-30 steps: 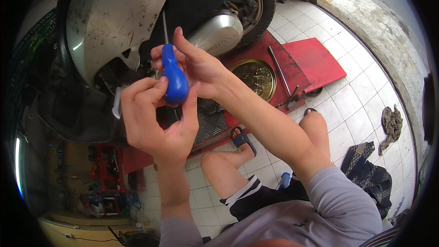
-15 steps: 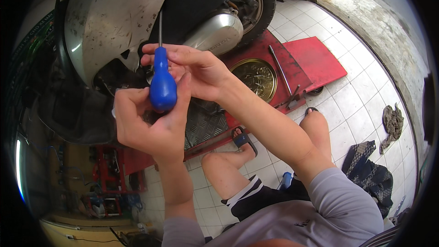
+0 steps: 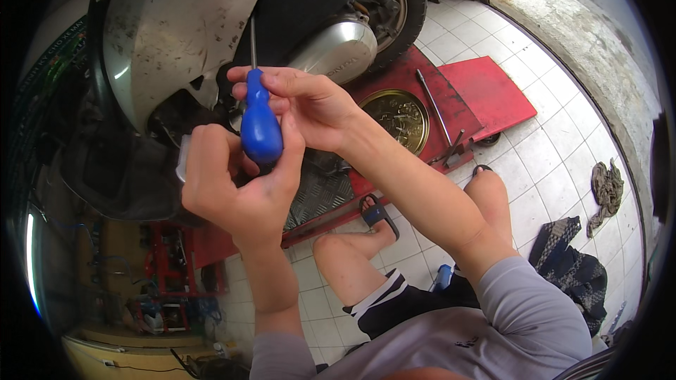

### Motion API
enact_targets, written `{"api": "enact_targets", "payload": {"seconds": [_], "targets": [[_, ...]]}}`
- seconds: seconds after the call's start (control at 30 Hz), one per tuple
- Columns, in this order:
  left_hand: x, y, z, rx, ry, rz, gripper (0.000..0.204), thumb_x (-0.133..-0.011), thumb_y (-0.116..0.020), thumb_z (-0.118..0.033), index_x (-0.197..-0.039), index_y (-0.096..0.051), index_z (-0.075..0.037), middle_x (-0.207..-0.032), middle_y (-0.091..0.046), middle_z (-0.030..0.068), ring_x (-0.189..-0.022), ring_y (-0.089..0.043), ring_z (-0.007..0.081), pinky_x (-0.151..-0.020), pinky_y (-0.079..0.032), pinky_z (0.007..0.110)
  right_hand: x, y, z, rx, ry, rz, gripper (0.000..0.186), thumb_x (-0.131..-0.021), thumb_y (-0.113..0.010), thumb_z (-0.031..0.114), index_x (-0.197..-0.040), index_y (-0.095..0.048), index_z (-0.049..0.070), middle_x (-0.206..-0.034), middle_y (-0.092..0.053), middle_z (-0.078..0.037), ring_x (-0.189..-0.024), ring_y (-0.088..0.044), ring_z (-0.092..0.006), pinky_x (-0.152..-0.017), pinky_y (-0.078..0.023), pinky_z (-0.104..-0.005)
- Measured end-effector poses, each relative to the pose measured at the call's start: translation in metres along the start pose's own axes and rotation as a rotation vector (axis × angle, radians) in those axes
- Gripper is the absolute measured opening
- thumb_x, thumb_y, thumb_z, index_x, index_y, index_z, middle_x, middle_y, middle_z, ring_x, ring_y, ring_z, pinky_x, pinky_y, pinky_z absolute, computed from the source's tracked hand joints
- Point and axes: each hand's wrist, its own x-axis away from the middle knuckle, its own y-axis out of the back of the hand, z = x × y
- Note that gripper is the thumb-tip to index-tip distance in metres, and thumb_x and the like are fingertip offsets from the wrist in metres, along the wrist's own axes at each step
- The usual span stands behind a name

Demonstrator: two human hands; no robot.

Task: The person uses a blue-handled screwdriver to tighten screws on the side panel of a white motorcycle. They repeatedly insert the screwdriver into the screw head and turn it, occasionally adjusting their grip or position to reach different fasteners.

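Observation:
A screwdriver [image 3: 261,131] with a bulbous blue handle points away from me, its steel shaft reaching up beside the scuffed silver body panel [image 3: 172,21] and dark housing [image 3: 296,7] of a scooter. My left hand [image 3: 243,190] cups the fat end of that handle, thumb along its right side and fingers curled. My right hand [image 3: 310,105] grips the handle's narrow neck from the right with thumb and fingers. Where the tip ends is unclear against the scooter.
The scooter stands on a red lift [image 3: 483,88] carrying a round brass-coloured tray [image 3: 394,116] of small parts and a long steel tool [image 3: 433,105]. Rags [image 3: 605,190] and dark patterned cloth [image 3: 570,274] lie on the tiles at right. Red shelving [image 3: 169,274] is at lower left.
The blue handle shifted left, then slightly back right. My right thumb has come down from upright onto the handle's neck, and my left hand has shifted slightly round the bulb.

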Motion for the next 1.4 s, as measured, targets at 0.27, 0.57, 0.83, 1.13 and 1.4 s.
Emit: {"api": "enact_targets", "payload": {"seconds": [0.27, 0.57, 0.83, 1.13, 1.4], "targets": [[-0.006, -0.013, 0.000, 0.255, -0.308, -0.042, 0.038, -0.065, -0.085, 0.000, -0.094, -0.062, -0.004, -0.098, -0.062, 0.0089, -0.066, -0.057, 0.0141, -0.050, -0.043, 0.023, -0.008, 0.026, -0.004, 0.084, 0.042, -0.182, 0.055, -0.083, -0.070, 0.055, -0.094, -0.062, 0.002, -0.086, -0.063, -0.005, -0.065, -0.055, -0.0087, -0.057, -0.052, -0.0249], [-0.008, -0.011, -0.001, 0.212, -0.203, -0.200, 0.040, -0.064, -0.090, -0.016, -0.076, -0.052, -0.007, -0.082, -0.059, 0.0067, -0.059, -0.050, 0.0167, -0.048, -0.037, 0.028, -0.002, 0.016, -0.006, -0.079, 0.052, 0.020, 0.043, -0.095, -0.065, 0.034, -0.114, -0.058, -0.003, -0.093, -0.063, -0.008, -0.070, -0.055, -0.0072, -0.063, -0.053, -0.0238], [-0.001, -0.013, 0.004, 0.073, -0.238, -0.222, 0.034, -0.073, -0.085, -0.008, -0.090, -0.057, 0.002, -0.093, -0.060, 0.0098, -0.080, -0.064, 0.0161, -0.052, -0.049, 0.020, 0.000, -0.004, -0.002, -0.186, 0.010, -0.010, 0.035, -0.097, -0.059, 0.011, -0.126, -0.050, -0.006, -0.115, -0.062, -0.014, -0.069, -0.053, -0.0051, -0.067, -0.052, -0.0217], [-0.012, -0.016, 0.000, 0.216, -0.241, -0.161, 0.036, -0.067, -0.086, -0.007, -0.092, -0.061, -0.003, -0.085, -0.061, 0.0071, -0.057, -0.049, 0.0164, -0.048, -0.039, 0.027, -0.006, 0.017, -0.002, -0.109, 0.026, 0.009, 0.034, -0.098, -0.059, 0.016, -0.123, -0.052, -0.005, -0.111, -0.063, -0.014, -0.066, -0.052, -0.0043, -0.070, -0.055, -0.0238], [-0.009, -0.007, 0.010, 0.164, -0.189, -0.158, 0.037, -0.079, -0.081, -0.025, -0.066, -0.051, -0.007, -0.060, -0.051, 0.0046, -0.050, -0.044, 0.0148, -0.047, -0.032, 0.028, -0.004, 0.008, -0.001, -0.031, 0.036, 0.011, 0.042, -0.097, -0.063, 0.034, -0.115, -0.056, -0.003, -0.095, -0.062, -0.008, -0.063, -0.050, -0.0038, -0.057, -0.048, -0.0179]]}}
